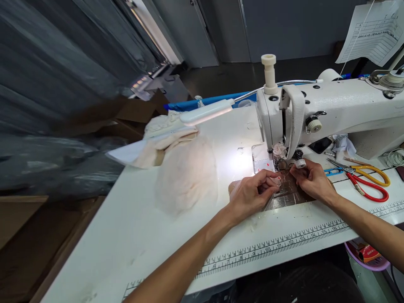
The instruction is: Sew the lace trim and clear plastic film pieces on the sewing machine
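Observation:
A white sewing machine (pixel 350 103) stands on the table's right side, its needle area lit. In front of the presser foot, my left hand (pixel 252 191) pinches a small piece of sheer pale fabric (pixel 277 181) between thumb and fingers. My right hand (pixel 312 181) is closed just right of the needle area, fingertips together beside a white knob (pixel 299 163); what they hold, perhaps a thread, is too small to make out. A pale pink fabric rosette (pixel 279 150) hangs by the needle bar. Beneath both hands lies a brown, taped plate (pixel 288 195).
Scissors with red and yellow handles (pixel 368 179) lie right of my right hand. Sheer pale fabric (pixel 187 176) is heaped on the left of the white table (pixel 126 235). A lamp (pixel 208 111) reaches over from behind. A printed ruler (pixel 268 248) runs along the front edge.

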